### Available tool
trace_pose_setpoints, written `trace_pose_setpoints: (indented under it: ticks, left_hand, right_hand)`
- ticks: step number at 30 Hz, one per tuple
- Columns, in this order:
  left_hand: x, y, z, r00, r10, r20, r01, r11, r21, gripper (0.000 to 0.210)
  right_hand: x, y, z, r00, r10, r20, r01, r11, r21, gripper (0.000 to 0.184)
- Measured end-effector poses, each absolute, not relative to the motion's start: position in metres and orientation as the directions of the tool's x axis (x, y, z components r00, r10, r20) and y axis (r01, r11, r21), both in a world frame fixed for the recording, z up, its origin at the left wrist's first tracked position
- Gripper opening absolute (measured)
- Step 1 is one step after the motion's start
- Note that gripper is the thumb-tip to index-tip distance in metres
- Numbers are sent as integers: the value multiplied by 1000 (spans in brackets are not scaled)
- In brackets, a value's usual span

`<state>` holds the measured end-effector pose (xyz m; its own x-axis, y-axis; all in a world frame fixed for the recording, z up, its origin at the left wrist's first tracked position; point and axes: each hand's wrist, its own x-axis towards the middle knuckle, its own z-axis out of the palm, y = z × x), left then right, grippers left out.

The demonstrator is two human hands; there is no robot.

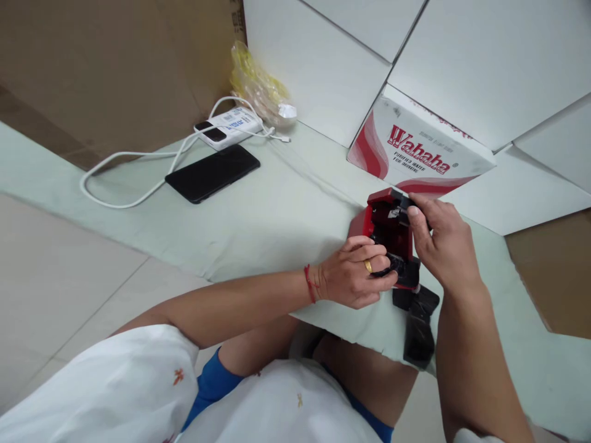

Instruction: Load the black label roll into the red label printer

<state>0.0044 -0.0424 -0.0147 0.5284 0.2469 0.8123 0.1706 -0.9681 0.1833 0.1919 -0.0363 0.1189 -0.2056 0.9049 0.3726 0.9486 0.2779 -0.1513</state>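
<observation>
A red box point(361, 225) with a dark hollow inside rests on the pale green table covering, its open side toward me. My left hand point(357, 271), with a ring and a red string bracelet at the wrist, curls its fingers around the box's near left edge. Some shiny black material shows beside those fingertips. At the box's upper right edge, my right hand point(438, 237) pinches a black part point(407, 212) between thumb and fingers. A small silvery piece point(394, 213) shows beside it. Black plastic-like pieces point(419, 335) lie below the box at the table's near edge.
A black phone point(213, 173) lies to the left, near a white cable point(120, 154), a white box point(233, 127) and a clear-yellow plastic bag point(263, 86). Behind stand a Wahaha carton point(415, 147) and white boxes point(318, 67). Brown cardboard point(554, 271) borders the right.
</observation>
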Motion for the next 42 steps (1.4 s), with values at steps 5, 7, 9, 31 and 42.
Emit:
trace_pose_setpoints:
  ticks: [5, 7, 9, 31, 42]
  left_hand:
    - [4, -43, -17, 494, 258, 830, 228, -960, 162, 30]
    - [4, -43, -19, 490, 260, 832, 250, -956, 151, 30]
    - [4, -44, -20, 494, 257, 830, 235, -959, 157, 32]
    - [7, 8, -28, 528, 774, 351, -512, -40, 858, 118]
    - [5, 13, -25, 604, 703, 375, -481, -54, 875, 114]
  right_hand:
    - [184, -85, 111, -228, 903, 364, 908, 332, -256, 41]
    - [184, -97, 103, -236, 915, 326, 894, 336, -297, 40]
    - [185, -104, 96, -220, 927, 302, 889, 318, -328, 40]
    - [170, -163, 58, -318, 792, 522, 818, 507, -271, 52]
    - [186, -141, 91, -212, 881, 423, 866, 370, -337, 25]
